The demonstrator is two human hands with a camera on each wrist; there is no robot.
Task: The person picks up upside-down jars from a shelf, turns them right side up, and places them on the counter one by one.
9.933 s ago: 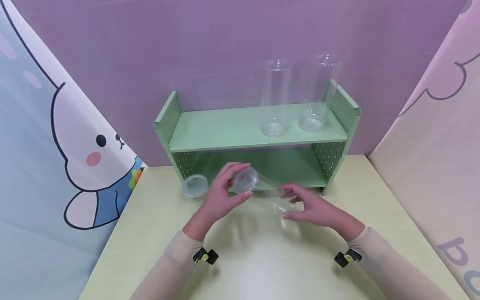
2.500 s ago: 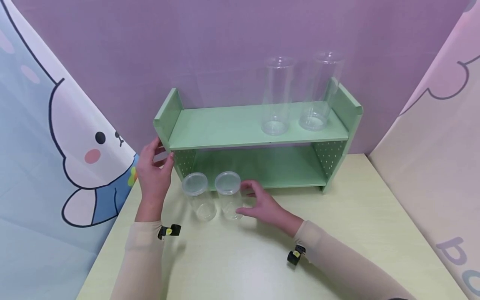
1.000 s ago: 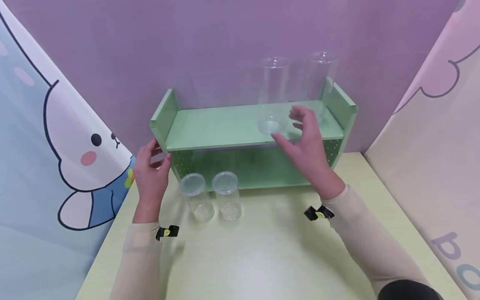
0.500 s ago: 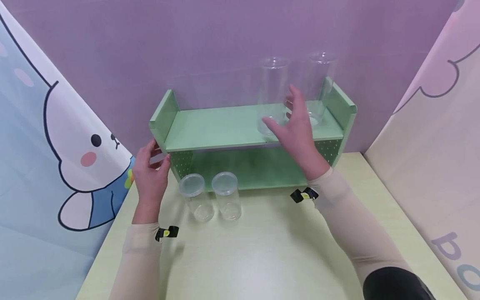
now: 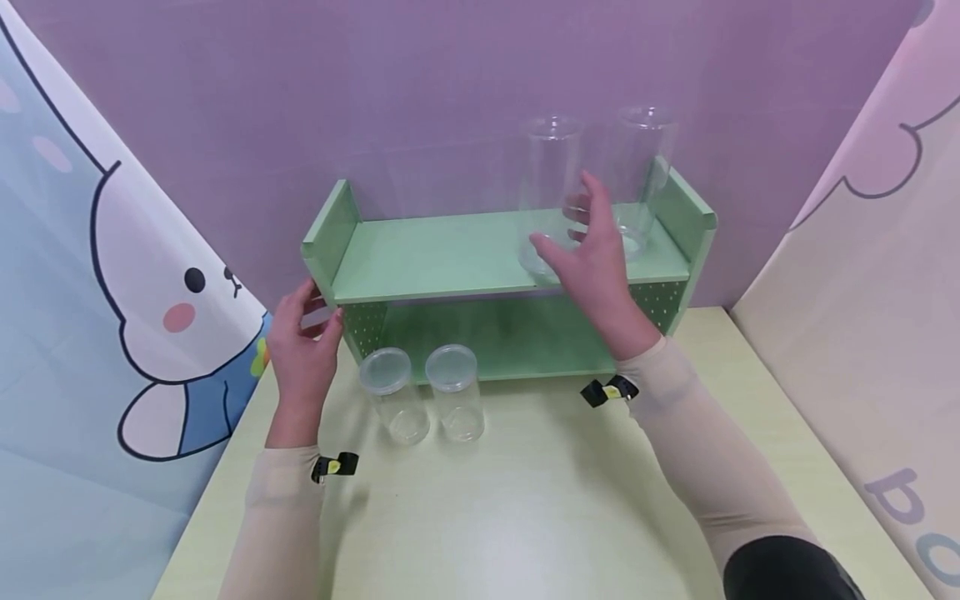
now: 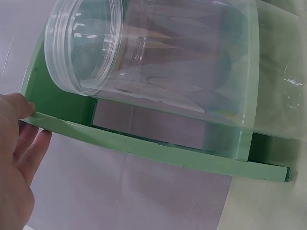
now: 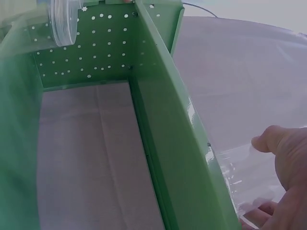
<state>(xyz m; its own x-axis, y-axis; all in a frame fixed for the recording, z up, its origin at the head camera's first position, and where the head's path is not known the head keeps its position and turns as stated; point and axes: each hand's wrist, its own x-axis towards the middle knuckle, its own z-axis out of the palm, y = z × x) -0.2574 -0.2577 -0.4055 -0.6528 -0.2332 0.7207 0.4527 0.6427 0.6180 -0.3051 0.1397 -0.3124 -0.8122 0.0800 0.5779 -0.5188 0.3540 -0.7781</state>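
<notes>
My left hand [image 5: 303, 362] holds the left side panel of a green two-tier shelf [image 5: 427, 260], thumb on the front edge and fingers behind. In the left wrist view the thumb and fingers pinch that green edge [image 6: 139, 146]. On the upper board, my right hand [image 5: 596, 271] grips the lower part of a tall clear plastic jar [image 5: 546, 167], thumb at its front and fingers round its right side. The right wrist view shows the thumb against the clear wall [image 7: 244, 165]. Another tall clear jar [image 5: 647, 158] stands just right of it, partly behind the hand.
Two shorter clear jars with lids, the left jar [image 5: 387, 372] and the right jar [image 5: 452, 368], stand side by side on the pale table [image 5: 480, 517] before the shelf's left half. A purple cloth [image 5: 435, 100] hangs behind; printed cloths flank both sides.
Earlier both hands held a short jar, which now stands beside the other one. The left hand moved to the shelf's side; the right hand let go and rose to the left tall jar.
</notes>
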